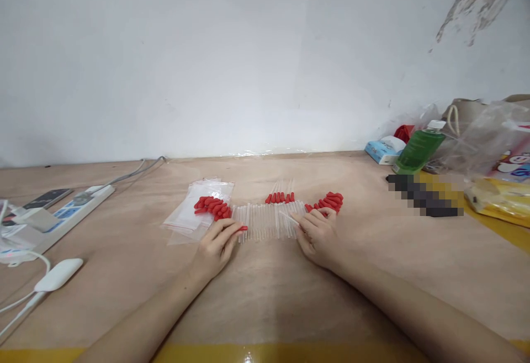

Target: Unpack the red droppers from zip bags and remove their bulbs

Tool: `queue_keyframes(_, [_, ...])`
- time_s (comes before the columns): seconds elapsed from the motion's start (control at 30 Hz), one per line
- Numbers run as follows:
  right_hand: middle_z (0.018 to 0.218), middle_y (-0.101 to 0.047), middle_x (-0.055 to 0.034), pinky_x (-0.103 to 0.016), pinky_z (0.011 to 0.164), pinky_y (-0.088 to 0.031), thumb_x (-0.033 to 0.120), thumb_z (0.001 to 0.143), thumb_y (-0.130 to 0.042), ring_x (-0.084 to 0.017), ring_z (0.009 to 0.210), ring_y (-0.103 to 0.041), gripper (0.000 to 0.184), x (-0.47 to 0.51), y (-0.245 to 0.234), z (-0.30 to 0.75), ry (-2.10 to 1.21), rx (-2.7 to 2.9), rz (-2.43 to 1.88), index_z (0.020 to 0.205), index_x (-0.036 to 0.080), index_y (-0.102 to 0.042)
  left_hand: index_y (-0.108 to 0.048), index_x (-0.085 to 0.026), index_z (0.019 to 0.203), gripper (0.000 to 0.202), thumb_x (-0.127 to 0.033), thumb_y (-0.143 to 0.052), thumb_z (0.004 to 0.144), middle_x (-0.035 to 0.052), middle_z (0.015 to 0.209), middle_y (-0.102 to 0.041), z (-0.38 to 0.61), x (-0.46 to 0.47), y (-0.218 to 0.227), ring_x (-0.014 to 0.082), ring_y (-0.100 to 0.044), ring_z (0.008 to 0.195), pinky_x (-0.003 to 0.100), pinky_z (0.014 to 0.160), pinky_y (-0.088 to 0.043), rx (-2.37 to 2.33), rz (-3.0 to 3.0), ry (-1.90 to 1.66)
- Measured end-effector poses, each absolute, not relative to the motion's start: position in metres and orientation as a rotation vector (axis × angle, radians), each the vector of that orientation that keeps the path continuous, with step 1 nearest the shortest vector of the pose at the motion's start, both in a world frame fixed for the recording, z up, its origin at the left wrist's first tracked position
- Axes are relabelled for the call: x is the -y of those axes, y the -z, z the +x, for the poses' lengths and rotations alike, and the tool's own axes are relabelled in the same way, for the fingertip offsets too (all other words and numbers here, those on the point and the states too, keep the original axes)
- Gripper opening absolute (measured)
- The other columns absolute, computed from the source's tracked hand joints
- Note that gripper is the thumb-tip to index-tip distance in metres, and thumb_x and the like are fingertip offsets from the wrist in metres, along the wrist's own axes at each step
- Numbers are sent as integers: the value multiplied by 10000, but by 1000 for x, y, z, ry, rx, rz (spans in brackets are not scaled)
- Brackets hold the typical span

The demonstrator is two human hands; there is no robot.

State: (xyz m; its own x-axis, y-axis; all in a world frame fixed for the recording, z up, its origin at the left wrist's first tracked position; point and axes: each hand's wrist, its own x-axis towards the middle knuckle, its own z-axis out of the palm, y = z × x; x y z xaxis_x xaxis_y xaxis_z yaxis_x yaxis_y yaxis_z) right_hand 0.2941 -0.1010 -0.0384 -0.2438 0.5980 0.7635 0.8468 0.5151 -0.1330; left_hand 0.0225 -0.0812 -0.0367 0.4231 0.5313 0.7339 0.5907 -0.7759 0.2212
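Between the fingertips of my left hand (217, 246) is a red rubber bulb (243, 228), its open end pointing right. My right hand (317, 236) pinches a clear glass dropper tube (289, 218), which slants up to the left. A row of similar glass tubes (265, 222) lies side by side on the table between both hands. Loose red bulbs (212, 206) are heaped beyond my left hand, and another heap of bulbs (331, 201) lies behind my right hand, partly hidden by it. Past the row, several tubes with red bulbs fitted (280, 197) lie with their glass ends pointing away.
Clear zip bags (188, 208) lie under the left heap. A power strip (68, 216) with cables and a white charger (58, 274) occupies the left. At the right stand a green bottle (419, 150), a tissue pack (383, 150) and plastic bags (467, 136), near a blurred dark object (426, 197).
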Motion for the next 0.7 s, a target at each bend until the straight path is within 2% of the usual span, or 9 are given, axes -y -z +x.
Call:
queue_keyframes(0.17, [631, -603, 2, -364, 816, -223, 176, 816, -460, -132, 681, -471, 178, 84, 33, 264, 519, 1960, -1179, 860, 191, -632, -532, -218, 1143, 312, -142, -439, 855, 69, 1001, -534, 21, 75, 30, 165, -545, 923, 323, 818, -471, 1165, -2475, 1389])
queue_keyframes(0.4, [627, -594, -40, -403, 790, -226, 183, 771, -491, -165, 694, -461, 149, 69, 37, 241, 606, 2047, -1349, 650, 159, -575, -559, -212, 1093, 272, -162, -493, 833, 53, 969, -554, 13, 71, 27, 161, -561, 888, 313, 815, -471, 1199, -2425, 1446])
queue_keyframes(0.5, [678, -612, -58, -427, 812, -218, 319, 777, -525, -194, 754, -477, 193, 74, 40, 238, 543, 2069, -1361, 693, 161, -598, -557, -216, 1084, 263, -202, -516, 825, 52, 973, -574, 13, 72, 28, 164, -575, 865, 313, 796, -478, 1210, -2450, 1403])
queue_keyframes(0.6, [720, -615, -68, -442, 818, -221, 501, 759, -519, -216, 790, -484, 362, 79, 38, 239, 462, 2068, -1362, 782, 155, -621, -552, -214, 1082, 261, -229, -529, 822, 55, 988, -598, 18, 73, 31, 174, -574, 887, 328, 810, -464, 1232, -2494, 1338])
queue_keyframes(0.7, [810, -620, -68, -411, 805, -242, 502, 778, -507, -204, 816, -490, 393, 81, 31, 242, 406, 2082, -1289, 950, 164, -612, -545, -204, 1083, 270, -264, -538, 820, 52, 946, -629, 29, 74, 32, 176, -579, 852, 335, 785, -458, 1260, -2548, 1292])
